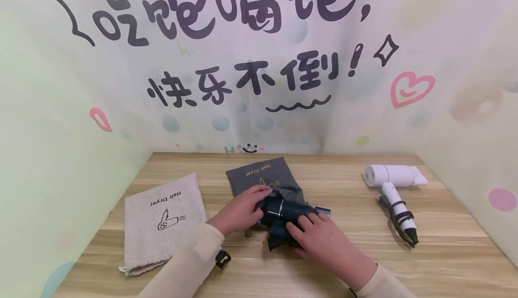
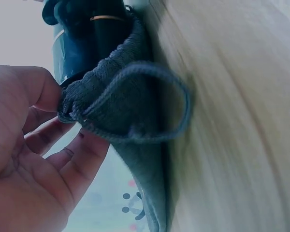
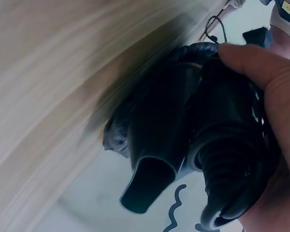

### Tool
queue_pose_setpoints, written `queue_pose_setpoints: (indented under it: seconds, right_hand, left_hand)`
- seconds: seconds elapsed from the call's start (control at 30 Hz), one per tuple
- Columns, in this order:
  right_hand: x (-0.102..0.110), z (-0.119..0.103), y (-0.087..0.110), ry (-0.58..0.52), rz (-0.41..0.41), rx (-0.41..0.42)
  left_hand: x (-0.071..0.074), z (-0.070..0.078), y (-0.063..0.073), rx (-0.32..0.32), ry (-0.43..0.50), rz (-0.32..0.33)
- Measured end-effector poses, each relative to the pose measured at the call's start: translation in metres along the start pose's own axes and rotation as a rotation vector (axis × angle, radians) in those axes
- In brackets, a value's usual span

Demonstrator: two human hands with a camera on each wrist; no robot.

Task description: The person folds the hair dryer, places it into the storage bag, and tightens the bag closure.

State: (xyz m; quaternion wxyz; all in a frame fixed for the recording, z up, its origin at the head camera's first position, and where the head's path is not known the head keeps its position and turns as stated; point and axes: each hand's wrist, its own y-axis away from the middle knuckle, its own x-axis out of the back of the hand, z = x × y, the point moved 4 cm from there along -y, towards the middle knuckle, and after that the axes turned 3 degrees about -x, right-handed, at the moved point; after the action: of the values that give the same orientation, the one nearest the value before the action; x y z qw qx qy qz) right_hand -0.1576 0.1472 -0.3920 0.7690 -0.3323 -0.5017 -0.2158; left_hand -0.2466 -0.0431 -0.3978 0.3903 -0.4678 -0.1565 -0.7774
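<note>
Dark hair dryer (image 1: 289, 210) is lying low over counter (image 1: 449, 226), barrel running approx. L–R btwn L hand (image 1: 240, 208), pinching mouth of gray drawstring pouch (image 1: 263, 175) around dryer's L end, and R hand (image 1: 323, 242), gripping dryer.

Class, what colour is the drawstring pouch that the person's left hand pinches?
The pouch is dark grey; the head view shows it best.

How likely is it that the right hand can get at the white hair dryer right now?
Probably yes, after letting go: the right hand holds the dark hair dryer, but nothing visible stands between that hand and the white hair dryer.
</note>
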Motion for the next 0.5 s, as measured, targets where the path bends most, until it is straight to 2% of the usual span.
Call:
queue_pose_setpoints:
  seconds: [0.3,0.5]
  right_hand:
    - [0.0047,0.0036,0.0015,-0.017,0.068,-0.144]
    - [0.0039,-0.0004,0.0012,0.0,0.034,-0.123]
  left_hand:
    - [-0.0022,-0.0019,0.0001,-0.024,-0.011,0.007]
    - [-0.0031,-0.0002,-0.0016,-0.028,-0.007,0.022]
